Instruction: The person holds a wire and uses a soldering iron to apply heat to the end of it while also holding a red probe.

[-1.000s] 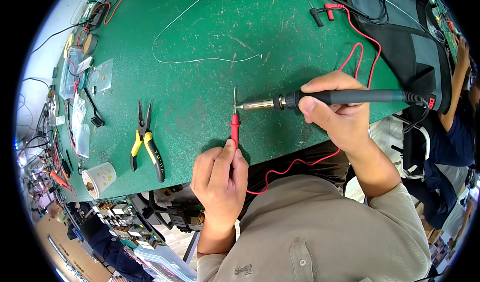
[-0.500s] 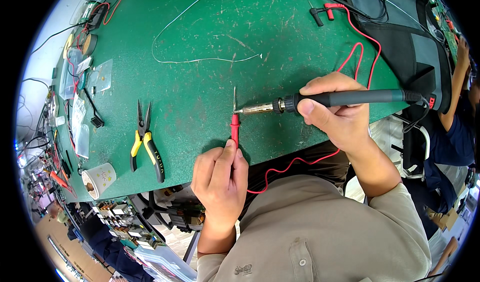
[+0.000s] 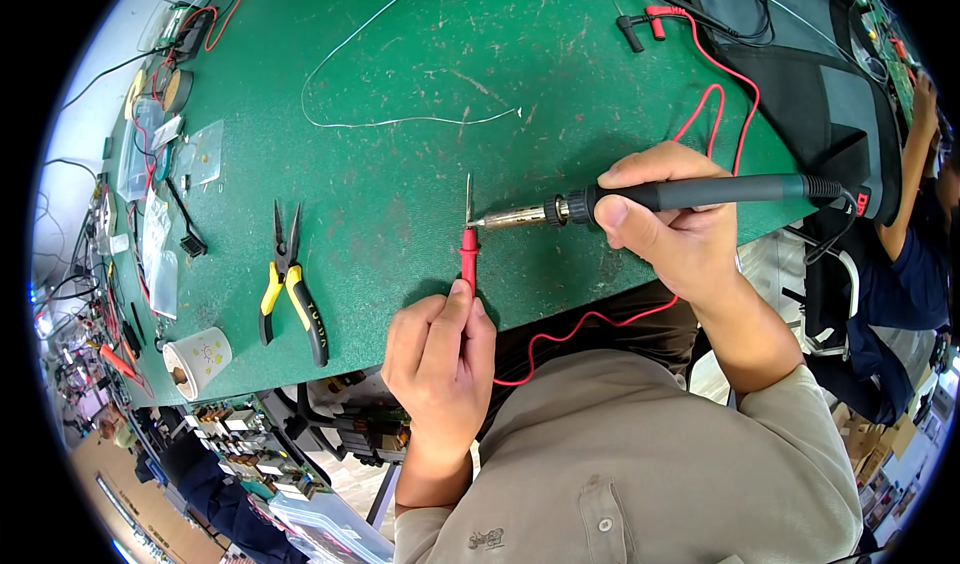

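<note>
My left hand (image 3: 440,364) grips a red test probe (image 3: 469,258), its bare metal pin (image 3: 469,192) pointing away from me. A soldering iron (image 3: 726,193) with a dark handle is in my right hand (image 3: 670,234); its tip (image 3: 481,222) meets the pin just above the red plastic. Yellow-and-black needle-nose pliers (image 3: 294,289) lie left of my hands, jaws slightly apart. Beyond the probe, a thin pale wire (image 3: 395,121) curves across the green table (image 3: 540,24). A red lead (image 3: 629,318) runs along the table's near edge.
Black and red probes (image 3: 655,19) lie at back right, beside a grey bag (image 3: 775,64). A paper cup (image 3: 205,359), plastic bags (image 3: 160,254), wires and a small brush (image 3: 192,244) crowd the left side. A co-worker's arm (image 3: 905,179) shows at far right; circuit boards (image 3: 250,439) sit below the table edge.
The iron's tip has shifted slightly toward me along the pin, to near the red plastic, since one second ago. My left hand looks unchanged.
</note>
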Demonstrator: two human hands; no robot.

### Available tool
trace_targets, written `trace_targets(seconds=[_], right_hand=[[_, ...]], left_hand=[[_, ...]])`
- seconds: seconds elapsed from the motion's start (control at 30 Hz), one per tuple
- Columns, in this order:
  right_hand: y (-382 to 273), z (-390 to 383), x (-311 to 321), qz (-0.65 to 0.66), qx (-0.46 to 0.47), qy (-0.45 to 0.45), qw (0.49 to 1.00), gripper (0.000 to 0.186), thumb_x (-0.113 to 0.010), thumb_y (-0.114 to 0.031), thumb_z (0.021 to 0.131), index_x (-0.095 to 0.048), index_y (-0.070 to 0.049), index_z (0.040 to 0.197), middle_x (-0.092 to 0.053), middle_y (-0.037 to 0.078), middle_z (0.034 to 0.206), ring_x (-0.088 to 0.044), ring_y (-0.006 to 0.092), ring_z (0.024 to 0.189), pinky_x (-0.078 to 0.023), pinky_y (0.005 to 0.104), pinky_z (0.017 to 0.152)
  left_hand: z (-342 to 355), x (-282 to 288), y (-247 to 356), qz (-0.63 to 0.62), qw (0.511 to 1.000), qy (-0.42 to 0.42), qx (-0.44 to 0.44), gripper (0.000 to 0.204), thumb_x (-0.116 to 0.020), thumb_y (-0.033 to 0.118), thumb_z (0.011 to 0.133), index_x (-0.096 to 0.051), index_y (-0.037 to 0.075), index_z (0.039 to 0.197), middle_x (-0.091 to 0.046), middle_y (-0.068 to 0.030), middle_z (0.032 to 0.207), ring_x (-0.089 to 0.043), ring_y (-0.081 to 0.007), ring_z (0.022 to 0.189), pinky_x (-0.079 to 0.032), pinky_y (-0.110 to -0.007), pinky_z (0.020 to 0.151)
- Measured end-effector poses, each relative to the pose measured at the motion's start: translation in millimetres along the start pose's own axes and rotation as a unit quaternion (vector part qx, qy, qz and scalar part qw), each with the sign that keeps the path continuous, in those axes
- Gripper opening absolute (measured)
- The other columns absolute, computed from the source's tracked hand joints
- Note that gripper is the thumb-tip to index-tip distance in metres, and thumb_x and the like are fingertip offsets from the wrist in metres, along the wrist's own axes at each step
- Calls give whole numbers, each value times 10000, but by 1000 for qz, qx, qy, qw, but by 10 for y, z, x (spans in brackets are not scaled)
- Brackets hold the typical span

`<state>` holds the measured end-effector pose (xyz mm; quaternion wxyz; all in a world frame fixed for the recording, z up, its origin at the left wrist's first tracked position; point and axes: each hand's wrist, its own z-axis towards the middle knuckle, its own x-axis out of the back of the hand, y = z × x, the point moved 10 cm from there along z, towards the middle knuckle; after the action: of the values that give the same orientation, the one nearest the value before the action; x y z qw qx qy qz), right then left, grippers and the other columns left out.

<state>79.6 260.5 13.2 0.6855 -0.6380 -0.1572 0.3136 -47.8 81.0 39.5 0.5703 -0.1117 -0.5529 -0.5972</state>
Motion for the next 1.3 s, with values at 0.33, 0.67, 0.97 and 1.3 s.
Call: trace_targets(seconds=[0.33, 0.67, 0.97, 1.3], right_hand=[[-16, 4, -2, 5, 8, -7, 1000, 126, -718, 28, 830, -641, 25, 930, -641, 57, 783, -587, 79, 665, -448, 208, 569], [2, -9, 230, 120, 36, 70, 990, 95, -643, 9, 889, -601, 27, 972, -624, 71, 718, -588, 108, 579, -466, 231, 508], [1, 2, 319, 201, 39, 99, 974, 78, -589, -50, 941, -581, -6, 1004, -616, 85, 763, -571, 154, 626, -462, 292, 582], [26, 31, 327, 212, 44, 96, 972, 76, -593, -82, 948, -587, -33, 1005, -618, 73, 745, -565, 157, 617, -454, 284, 584]], left_hand=[[2, 8, 16, -10, 1000, 11, -24, 243, -735, -45, 716, -689, 5, 949, -598, -83, 804, -578, -235, 671, -471, -334, 599], [57, -25, -11, -22, 999, -16, 29, 162, -684, -20, 790, -658, 3, 948, -573, -74, 730, -512, -151, 599, -391, -280, 525], [20, 68, -377, -206, 957, -2, 205, 104, -600, 70, 935, -537, 2, 981, -514, 34, 743, -436, -8, 618, -337, -170, 530], [99, -122, -557, -431, 868, 56, 241, 172, -639, -4, 898, -534, -15, 1034, -604, -11, 835, -516, -11, 654, -414, -159, 577]])
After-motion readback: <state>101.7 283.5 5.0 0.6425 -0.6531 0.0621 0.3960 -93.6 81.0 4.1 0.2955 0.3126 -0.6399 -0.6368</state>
